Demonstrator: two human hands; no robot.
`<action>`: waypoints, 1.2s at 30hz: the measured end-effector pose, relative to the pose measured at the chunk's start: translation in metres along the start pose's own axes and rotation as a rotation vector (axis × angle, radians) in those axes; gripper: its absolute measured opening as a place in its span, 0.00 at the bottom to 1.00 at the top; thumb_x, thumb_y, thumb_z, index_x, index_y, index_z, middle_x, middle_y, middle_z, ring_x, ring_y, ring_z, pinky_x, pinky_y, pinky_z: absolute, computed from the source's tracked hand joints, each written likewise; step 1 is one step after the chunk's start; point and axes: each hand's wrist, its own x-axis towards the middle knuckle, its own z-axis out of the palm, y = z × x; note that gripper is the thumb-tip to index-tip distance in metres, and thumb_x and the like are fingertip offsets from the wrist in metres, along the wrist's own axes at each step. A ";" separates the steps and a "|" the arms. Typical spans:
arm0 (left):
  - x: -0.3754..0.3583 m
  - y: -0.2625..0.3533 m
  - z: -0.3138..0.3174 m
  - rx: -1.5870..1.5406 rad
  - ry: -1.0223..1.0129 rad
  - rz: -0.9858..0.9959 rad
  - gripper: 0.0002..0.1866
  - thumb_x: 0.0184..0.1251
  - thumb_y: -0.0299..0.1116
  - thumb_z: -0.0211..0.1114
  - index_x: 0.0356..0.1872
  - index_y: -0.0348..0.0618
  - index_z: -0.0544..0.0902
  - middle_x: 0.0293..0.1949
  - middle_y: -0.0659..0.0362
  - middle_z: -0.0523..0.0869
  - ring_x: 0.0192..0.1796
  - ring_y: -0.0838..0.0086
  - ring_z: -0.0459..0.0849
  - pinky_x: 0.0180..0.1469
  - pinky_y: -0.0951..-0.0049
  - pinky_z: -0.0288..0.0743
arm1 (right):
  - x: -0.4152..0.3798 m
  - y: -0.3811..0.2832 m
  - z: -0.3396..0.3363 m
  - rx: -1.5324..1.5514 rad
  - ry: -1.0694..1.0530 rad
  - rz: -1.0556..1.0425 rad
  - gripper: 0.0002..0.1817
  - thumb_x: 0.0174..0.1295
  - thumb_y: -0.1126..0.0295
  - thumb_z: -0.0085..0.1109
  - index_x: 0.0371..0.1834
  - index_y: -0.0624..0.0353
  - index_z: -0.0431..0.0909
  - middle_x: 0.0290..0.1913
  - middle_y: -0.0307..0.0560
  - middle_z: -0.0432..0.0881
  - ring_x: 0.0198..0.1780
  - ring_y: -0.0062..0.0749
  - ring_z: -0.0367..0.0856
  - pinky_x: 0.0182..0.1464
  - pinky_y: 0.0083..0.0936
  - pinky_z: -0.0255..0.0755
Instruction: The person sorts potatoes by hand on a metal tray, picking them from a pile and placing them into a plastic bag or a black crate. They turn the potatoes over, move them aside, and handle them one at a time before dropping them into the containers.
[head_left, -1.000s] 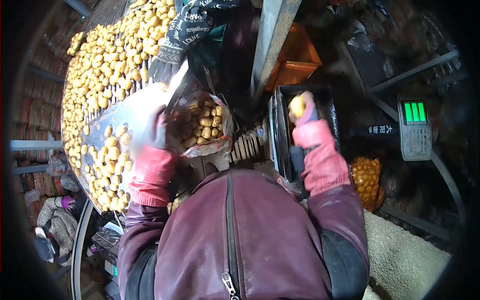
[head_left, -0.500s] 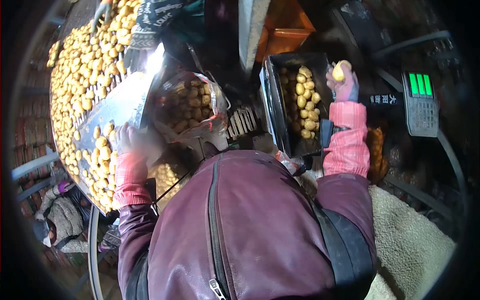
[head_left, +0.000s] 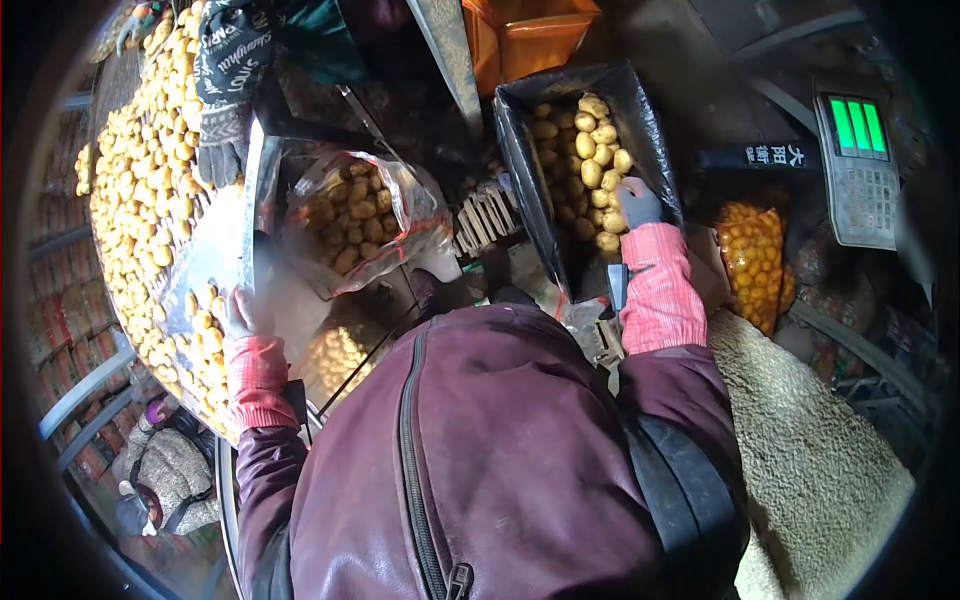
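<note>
In the head view, a box lined with black plastic [head_left: 651,140] is seen from above, partly filled with yellow potatoes [head_left: 592,172]. Inside its right side, the right hand [head_left: 638,203] is lowered onto those potatoes, fingers curled downward; whether one is grasped cannot be told. Well to the left of the box, the left hand [head_left: 242,314] is held beside loose potatoes [head_left: 207,343] at the near edge of a sorting desk [head_left: 213,238]; it is blurred, and whether anything is gripped cannot be told. Pink sleeve cuffs [head_left: 665,290] are worn over both wrists.

Between the box and the desk, more potatoes [head_left: 350,215] are held in an open clear plastic bag [head_left: 425,205]. Beyond the box, an orange crate [head_left: 535,42] is placed. To its right, a filled orange mesh bag [head_left: 752,262] is seen, and farther right a scale keypad [head_left: 862,190] with a lit green display. Far left of the box, a co-worker's printed sleeve [head_left: 233,55] is extended over the desk.
</note>
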 end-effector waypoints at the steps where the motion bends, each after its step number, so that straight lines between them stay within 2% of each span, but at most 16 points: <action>1: -0.001 -0.009 0.013 -0.125 0.056 -0.023 0.23 0.77 0.48 0.48 0.52 0.37 0.79 0.41 0.50 0.83 0.44 0.62 0.80 0.50 0.64 0.74 | 0.009 -0.001 0.010 0.106 -0.072 0.087 0.22 0.58 0.58 0.66 0.53 0.55 0.78 0.24 0.46 0.81 0.21 0.24 0.74 0.28 0.28 0.71; 5: -0.004 -0.008 0.011 -0.110 0.110 0.079 0.27 0.78 0.52 0.47 0.52 0.36 0.79 0.43 0.48 0.83 0.45 0.61 0.79 0.50 0.65 0.73 | 0.047 0.014 0.064 0.362 -0.308 0.315 0.34 0.54 0.61 0.66 0.66 0.51 0.67 0.30 0.49 0.78 0.24 0.30 0.74 0.25 0.31 0.70; 7: 0.007 -0.022 -0.014 -0.147 -0.146 0.068 0.27 0.79 0.51 0.46 0.55 0.35 0.78 0.45 0.47 0.83 0.46 0.63 0.79 0.49 0.67 0.73 | 0.051 0.004 0.090 0.072 -0.131 0.136 0.36 0.55 0.56 0.65 0.68 0.50 0.66 0.45 0.58 0.77 0.36 0.40 0.80 0.42 0.37 0.76; 8: 0.014 -0.031 -0.027 -0.169 -0.277 0.062 0.27 0.79 0.50 0.46 0.56 0.34 0.77 0.45 0.47 0.83 0.46 0.64 0.79 0.49 0.69 0.73 | 0.038 -0.023 0.079 -0.319 -0.134 0.064 0.35 0.54 0.57 0.63 0.68 0.48 0.65 0.55 0.69 0.72 0.49 0.57 0.79 0.52 0.47 0.74; 11: -0.002 0.008 -0.012 -0.152 -0.169 0.007 0.26 0.78 0.51 0.45 0.51 0.36 0.78 0.39 0.52 0.83 0.39 0.68 0.81 0.43 0.69 0.75 | 0.013 -0.010 0.094 -0.404 -0.216 -0.051 0.32 0.57 0.62 0.58 0.68 0.46 0.62 0.64 0.63 0.67 0.53 0.67 0.76 0.55 0.52 0.73; 13: -0.009 0.042 -0.005 -0.134 -0.093 -0.009 0.27 0.78 0.52 0.44 0.46 0.37 0.79 0.35 0.54 0.84 0.36 0.68 0.81 0.40 0.68 0.75 | -0.014 0.000 0.094 -0.824 -0.378 -0.213 0.23 0.65 0.66 0.50 0.64 0.50 0.65 0.64 0.62 0.66 0.53 0.66 0.77 0.53 0.58 0.73; 14: -0.012 0.058 -0.002 -0.125 -0.055 -0.017 0.27 0.77 0.53 0.43 0.44 0.37 0.80 0.34 0.54 0.84 0.34 0.69 0.82 0.39 0.68 0.75 | -0.028 -0.025 0.084 -0.676 -0.458 0.060 0.21 0.68 0.68 0.46 0.64 0.53 0.67 0.61 0.63 0.70 0.53 0.64 0.77 0.51 0.57 0.74; 15: -0.014 0.065 -0.005 -0.115 -0.077 -0.016 0.27 0.78 0.52 0.43 0.44 0.37 0.80 0.34 0.54 0.84 0.34 0.69 0.82 0.39 0.68 0.75 | -0.033 0.016 0.102 -0.694 -0.440 -0.063 0.20 0.69 0.67 0.44 0.62 0.56 0.71 0.52 0.64 0.78 0.50 0.62 0.80 0.51 0.55 0.75; 16: -0.010 0.043 -0.005 -0.071 -0.080 0.001 0.27 0.78 0.53 0.43 0.43 0.37 0.80 0.34 0.54 0.84 0.34 0.68 0.81 0.39 0.68 0.75 | -0.049 0.044 0.129 -0.564 -0.199 0.209 0.17 0.69 0.68 0.44 0.58 0.55 0.76 0.41 0.61 0.83 0.45 0.61 0.82 0.47 0.55 0.76; 18: 0.001 -0.023 0.001 -0.053 -0.037 0.037 0.28 0.78 0.54 0.42 0.42 0.37 0.80 0.34 0.54 0.84 0.35 0.68 0.81 0.40 0.68 0.74 | -0.062 0.029 0.110 -0.602 -0.494 0.163 0.16 0.67 0.66 0.47 0.54 0.54 0.77 0.40 0.60 0.83 0.44 0.60 0.82 0.46 0.53 0.76; 21: 0.004 -0.043 0.002 -0.044 -0.055 0.088 0.19 0.81 0.44 0.45 0.40 0.40 0.77 0.32 0.61 0.78 0.33 0.76 0.74 0.38 0.77 0.68 | -0.069 -0.025 0.068 -0.516 -0.885 0.007 0.14 0.63 0.62 0.51 0.48 0.53 0.79 0.37 0.58 0.83 0.42 0.59 0.82 0.45 0.50 0.76; 24: 0.005 -0.035 -0.004 -0.083 -0.136 0.080 0.19 0.81 0.44 0.44 0.37 0.41 0.76 0.29 0.62 0.76 0.31 0.76 0.72 0.37 0.77 0.67 | -0.042 -0.030 0.043 -0.279 -0.522 -0.082 0.13 0.60 0.59 0.55 0.43 0.52 0.80 0.35 0.56 0.83 0.40 0.57 0.82 0.44 0.47 0.75; 26: 0.005 -0.036 -0.003 -0.051 -0.122 0.075 0.19 0.81 0.45 0.44 0.37 0.41 0.76 0.28 0.63 0.76 0.31 0.77 0.72 0.37 0.77 0.67 | -0.025 -0.018 0.032 -0.524 -0.182 -0.210 0.18 0.62 0.59 0.51 0.55 0.49 0.74 0.55 0.58 0.74 0.52 0.60 0.75 0.51 0.51 0.72; 27: 0.004 -0.036 -0.004 -0.033 -0.112 0.070 0.19 0.81 0.45 0.44 0.37 0.42 0.76 0.28 0.63 0.76 0.31 0.77 0.72 0.37 0.77 0.67 | -0.015 -0.028 0.023 -0.738 -0.307 -0.107 0.20 0.61 0.57 0.55 0.55 0.48 0.75 0.59 0.52 0.72 0.57 0.55 0.73 0.54 0.52 0.71; 29: 0.002 -0.029 -0.003 -0.112 -0.090 0.043 0.20 0.81 0.47 0.44 0.38 0.41 0.76 0.28 0.63 0.76 0.31 0.77 0.72 0.38 0.76 0.68 | -0.013 -0.039 0.018 -1.048 -0.457 -0.181 0.19 0.62 0.57 0.54 0.56 0.46 0.75 0.60 0.50 0.72 0.58 0.53 0.73 0.54 0.53 0.71; 36: -0.006 0.003 0.003 -0.177 -0.046 -0.021 0.24 0.79 0.53 0.45 0.40 0.40 0.77 0.32 0.61 0.79 0.35 0.76 0.74 0.40 0.75 0.69 | -0.009 -0.002 0.000 -1.096 -0.667 -0.103 0.16 0.66 0.63 0.50 0.56 0.49 0.73 0.59 0.52 0.75 0.57 0.50 0.77 0.54 0.45 0.76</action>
